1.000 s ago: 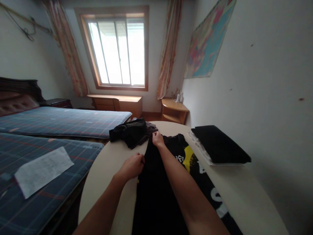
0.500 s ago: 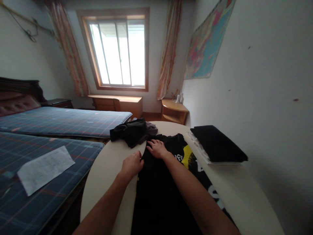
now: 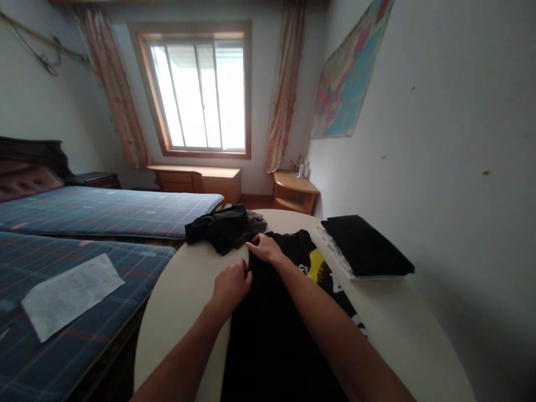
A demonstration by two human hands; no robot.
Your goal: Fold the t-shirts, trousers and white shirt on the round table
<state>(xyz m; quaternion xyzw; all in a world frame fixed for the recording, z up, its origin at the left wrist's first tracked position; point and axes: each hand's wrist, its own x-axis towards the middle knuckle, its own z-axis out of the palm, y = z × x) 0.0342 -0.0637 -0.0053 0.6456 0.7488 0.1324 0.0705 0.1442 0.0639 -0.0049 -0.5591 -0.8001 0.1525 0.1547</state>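
A black T-shirt (image 3: 276, 335) with a yellow patch and white lettering lies lengthwise on the cream round table (image 3: 184, 301), its collar end away from me. Its left side is folded over, so part of the print is covered. My left hand (image 3: 232, 283) is closed on the shirt's left edge, thumb and fingers together. Farther up, at the upper left corner by the shoulder, my right hand (image 3: 267, 249) pinches the fabric. The fingertips of both hands are partly hidden.
Crumpled dark clothing (image 3: 221, 226) lies at the table's far left edge. A folded stack with black cloth on top (image 3: 366, 245) sits at the right. Left are plaid mattresses (image 3: 138, 285) with a paper sheet (image 3: 73, 293); a wall (image 3: 452, 223) stands right.
My right hand's fingers, which lay spread flat on the shirt, have curled into a pinch at its upper left corner. My left hand stays closed at the left edge, shifted slightly.
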